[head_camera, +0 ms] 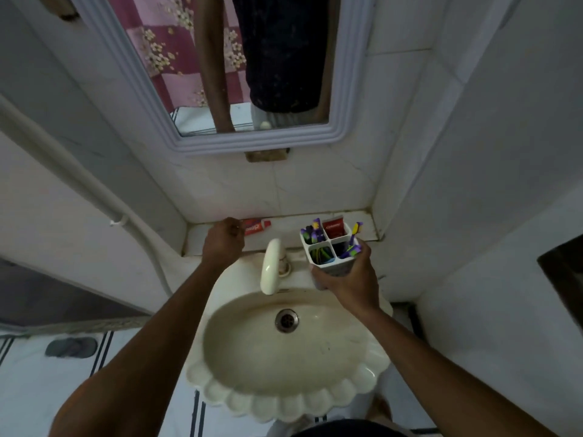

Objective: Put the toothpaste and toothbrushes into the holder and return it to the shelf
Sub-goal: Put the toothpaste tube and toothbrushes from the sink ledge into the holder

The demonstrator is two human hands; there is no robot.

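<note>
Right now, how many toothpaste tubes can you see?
2. One toothpaste tube lies on the shelf by the left hand. The other stands in the holder, back right slot, held by the right hand. More may hide inside.

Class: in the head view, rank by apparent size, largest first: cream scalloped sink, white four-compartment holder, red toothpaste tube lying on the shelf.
1. Cream scalloped sink
2. White four-compartment holder
3. Red toothpaste tube, partly hidden by the left hand, so unsure.
</note>
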